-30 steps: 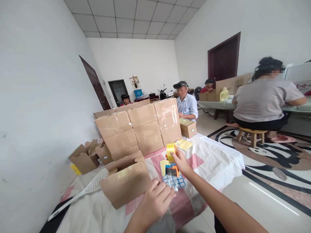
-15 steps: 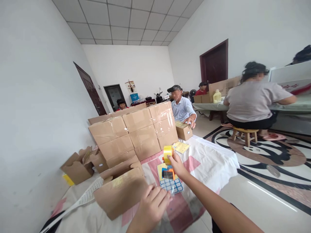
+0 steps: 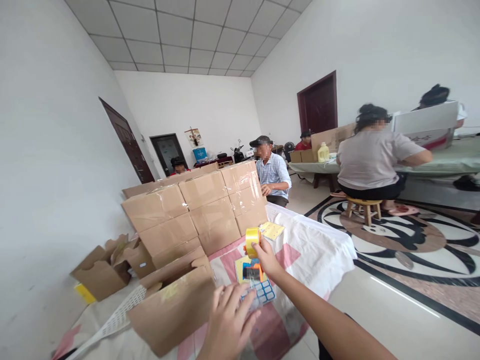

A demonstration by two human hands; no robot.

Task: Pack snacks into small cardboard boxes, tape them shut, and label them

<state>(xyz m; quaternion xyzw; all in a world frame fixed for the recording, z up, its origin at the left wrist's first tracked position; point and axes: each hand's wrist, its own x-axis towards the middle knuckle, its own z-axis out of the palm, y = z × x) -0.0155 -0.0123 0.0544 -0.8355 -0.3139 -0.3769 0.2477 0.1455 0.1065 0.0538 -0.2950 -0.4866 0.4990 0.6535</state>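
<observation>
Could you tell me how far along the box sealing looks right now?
Done: taped cartons stand stacked behind. In hand: the right hand holds the tape dispenser; the left hand rests on an unsealed box. Left: open boxes wait by the wall.

I count 6 sealed cartons [image 3: 202,210] stacked before me, 2 open boxes [image 3: 101,267] left, 1 tape dispenser [image 3: 252,250], 1 swatter [image 3: 112,320], and 5 other people [image 3: 371,155].

The small carton that stood beyond the right hand [image 3: 265,257], past the yellow sheet [image 3: 272,230], is gone from the table. The seated person's hand [image 3: 265,189] that lay on it has drawn back. The left hand [image 3: 229,320] has spread its fingers over the near carton [image 3: 173,311].
</observation>
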